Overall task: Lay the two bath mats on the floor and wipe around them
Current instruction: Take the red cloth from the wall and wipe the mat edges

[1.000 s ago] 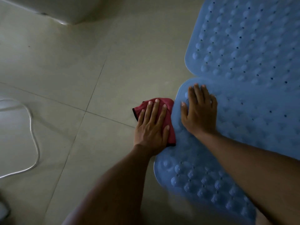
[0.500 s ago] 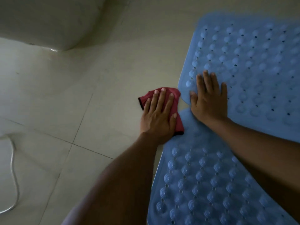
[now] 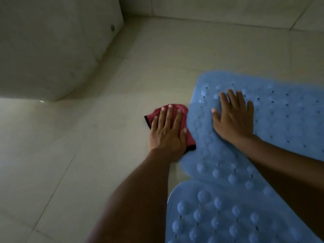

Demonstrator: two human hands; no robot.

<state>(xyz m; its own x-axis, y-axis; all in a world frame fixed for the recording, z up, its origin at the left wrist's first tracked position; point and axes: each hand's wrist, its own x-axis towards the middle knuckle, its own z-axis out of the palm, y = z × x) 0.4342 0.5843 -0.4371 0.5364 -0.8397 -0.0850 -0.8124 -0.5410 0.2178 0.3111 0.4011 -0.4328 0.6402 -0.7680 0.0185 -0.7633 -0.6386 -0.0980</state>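
Both flat hands farther up now: left [image 3: 166, 132] pressing red cloth [image 3: 190, 137] beside far mat [image 3: 289, 120], right [image 3: 234, 118] spread atop it.

**No readable text**

No words, brand marks, numbers or signs can be read anywhere. The far blue bath mat [image 3: 280, 120], the near blue bath mat [image 3: 219, 216], the red cloth [image 3: 182, 111] and the tiled floor [image 3: 87, 155] carry no legible markings.
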